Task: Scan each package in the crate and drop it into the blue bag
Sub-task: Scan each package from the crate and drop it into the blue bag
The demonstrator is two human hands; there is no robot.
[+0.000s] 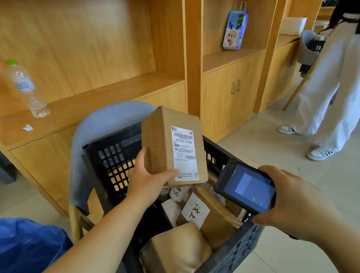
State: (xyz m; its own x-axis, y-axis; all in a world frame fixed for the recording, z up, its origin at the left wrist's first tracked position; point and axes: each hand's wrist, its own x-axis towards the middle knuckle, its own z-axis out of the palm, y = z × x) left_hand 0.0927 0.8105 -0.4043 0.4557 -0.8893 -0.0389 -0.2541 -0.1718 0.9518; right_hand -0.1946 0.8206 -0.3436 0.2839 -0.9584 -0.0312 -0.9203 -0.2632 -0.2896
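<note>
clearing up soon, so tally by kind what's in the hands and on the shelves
cardboard box: 1
scanner: 1
water bottle: 1
paper scrap: 1
gift bag: 1
white box: 1
total: 6

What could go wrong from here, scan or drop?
1. The left hand grips the box only at its bottom edge; it could slip back into the crate among the other packages.
2. The scanner in the right hand sits low beside the box, above those labelled packages; it might read one of them instead.
3. The blue bag lies off to the left, beyond the crate's rim; a careless drop could miss.
</note>
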